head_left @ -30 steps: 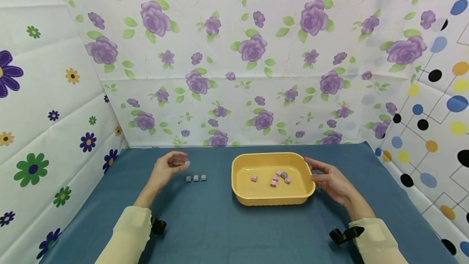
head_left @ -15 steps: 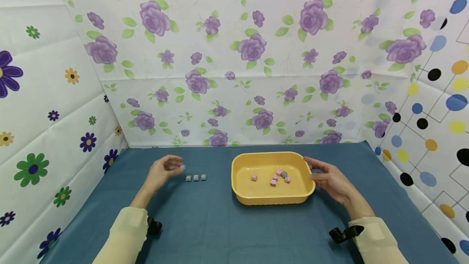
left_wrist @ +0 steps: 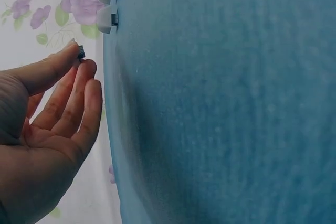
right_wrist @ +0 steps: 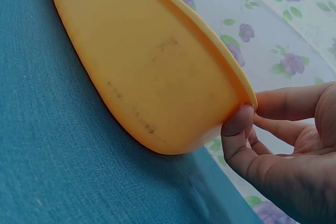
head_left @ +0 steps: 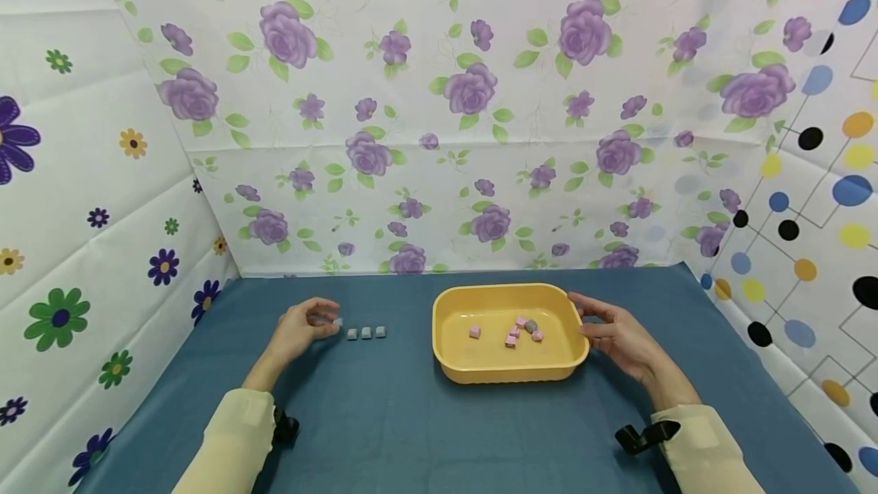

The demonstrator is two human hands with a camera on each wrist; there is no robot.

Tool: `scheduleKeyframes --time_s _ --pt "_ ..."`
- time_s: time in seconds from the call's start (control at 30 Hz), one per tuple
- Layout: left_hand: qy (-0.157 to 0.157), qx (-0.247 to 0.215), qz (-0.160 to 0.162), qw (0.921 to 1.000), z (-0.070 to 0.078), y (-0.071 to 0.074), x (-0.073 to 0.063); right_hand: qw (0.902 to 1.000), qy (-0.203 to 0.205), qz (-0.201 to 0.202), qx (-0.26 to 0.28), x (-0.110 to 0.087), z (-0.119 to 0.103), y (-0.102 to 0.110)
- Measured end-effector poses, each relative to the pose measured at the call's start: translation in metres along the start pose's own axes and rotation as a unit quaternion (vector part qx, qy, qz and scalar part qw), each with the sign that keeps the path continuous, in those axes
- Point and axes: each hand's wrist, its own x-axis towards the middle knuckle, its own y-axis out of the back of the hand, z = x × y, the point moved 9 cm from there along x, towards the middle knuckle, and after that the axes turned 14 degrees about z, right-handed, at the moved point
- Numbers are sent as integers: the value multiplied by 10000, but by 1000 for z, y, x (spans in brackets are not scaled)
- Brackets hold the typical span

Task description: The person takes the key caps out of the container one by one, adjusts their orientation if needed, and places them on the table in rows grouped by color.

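Yellow, the tray [head_left: 511, 374] sits on blue cloth [head_left: 384, 433] with pink cubes [head_left: 511, 341] and one grey piece [head_left: 531, 325] inside, its right end pinched by my right hand [head_left: 627, 340]. My left hand [head_left: 298, 328] pinches a small block [head_left: 338, 322] clear of the cloth; three grey blocks [head_left: 366, 333] in a row stand between it and the tray.

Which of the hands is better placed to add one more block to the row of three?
Probably the left hand: it pinches a small block near the left end of the row. The right hand holds the yellow tray at its right side, farther from the row.
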Motion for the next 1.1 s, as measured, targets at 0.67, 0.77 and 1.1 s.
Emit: scheduleKeyframes --time_s 0.67,0.77,1.1 --pt "-110 370 -288 9988 -9 -8 -3 10000 2 -21 21 0 -1 0" --pt "-116 417 -246 9988 -8 -8 -2 10000 7 -24 33 0 -1 0" --pt "-88 454 -285 9985 -10 -11 1 10000 5 -15 36 0 -1 0"
